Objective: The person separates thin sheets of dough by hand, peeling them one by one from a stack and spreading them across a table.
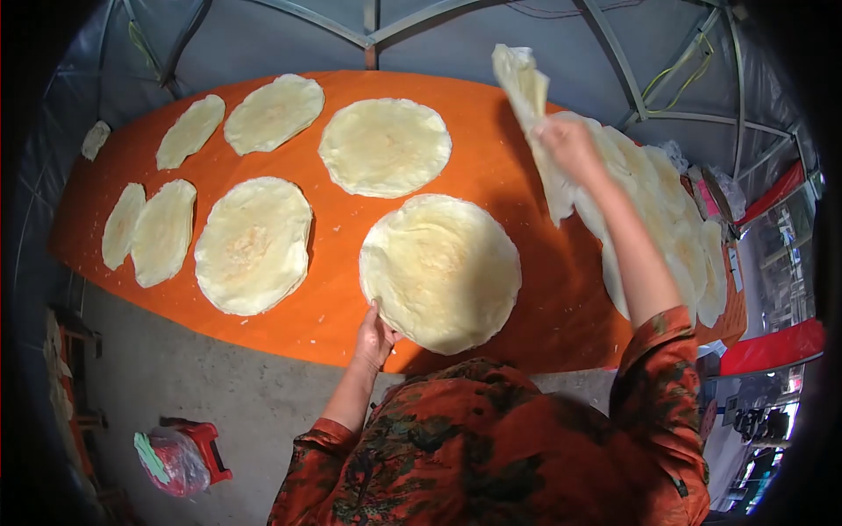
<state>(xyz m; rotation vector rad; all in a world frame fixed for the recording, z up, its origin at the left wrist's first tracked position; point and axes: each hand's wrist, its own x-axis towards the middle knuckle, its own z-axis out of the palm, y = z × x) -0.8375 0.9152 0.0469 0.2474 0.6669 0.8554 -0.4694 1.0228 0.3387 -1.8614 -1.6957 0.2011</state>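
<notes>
My left hand (375,339) grips the lower left edge of a stack of round flatbreads (441,272) near the table's front edge, thumb on top and fingers at the rim. Raised over the right part of the table, my right hand (571,147) is closed on a limp flatbread (526,88), which hangs folded and slightly blurred. Just right of that hand lies a spread of overlapping flatbreads (658,202). Behind the front stack sits another round stack (386,146).
An orange-covered table (338,289) carries several more flatbread piles, including one at left centre (253,245). A red stool (207,451) with plastic-wrapped goods stands on the floor at lower left. Metal frame bars (371,39) and grey sheeting rise behind the table.
</notes>
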